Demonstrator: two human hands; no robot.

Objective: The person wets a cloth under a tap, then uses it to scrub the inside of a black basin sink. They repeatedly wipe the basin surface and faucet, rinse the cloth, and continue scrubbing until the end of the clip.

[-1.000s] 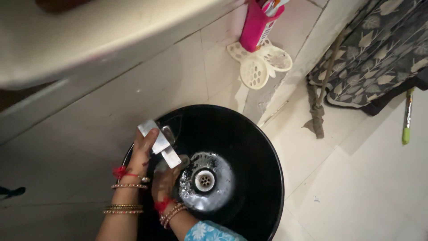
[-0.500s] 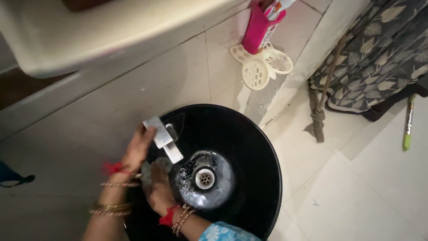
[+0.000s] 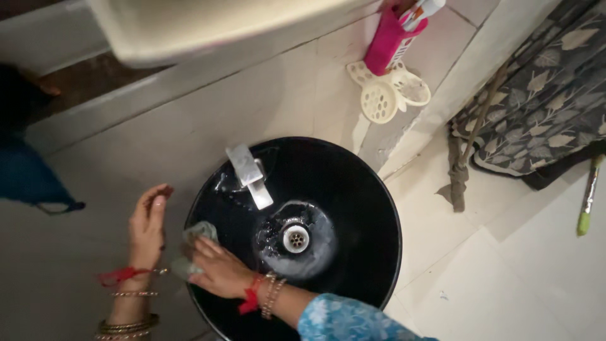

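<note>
Head view, right hand [image 3: 218, 271] grip closed on grey cloth [image 3: 196, 235], left hand [image 3: 148, 224] open, empty, pink holder [image 3: 390, 43] top.

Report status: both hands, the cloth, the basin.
Left hand open, off the basin. Right hand presses a grey cloth on the black basin rim. Tap clear; nothing obstructing.

Dim, warm indoor light with a slightly soft, grainy picture. The black basin [image 3: 353, 189] shows pale glare on the wet area around its drain [image 3: 295, 238]. The top-left corner lies in deep, blurred shadow.
</note>
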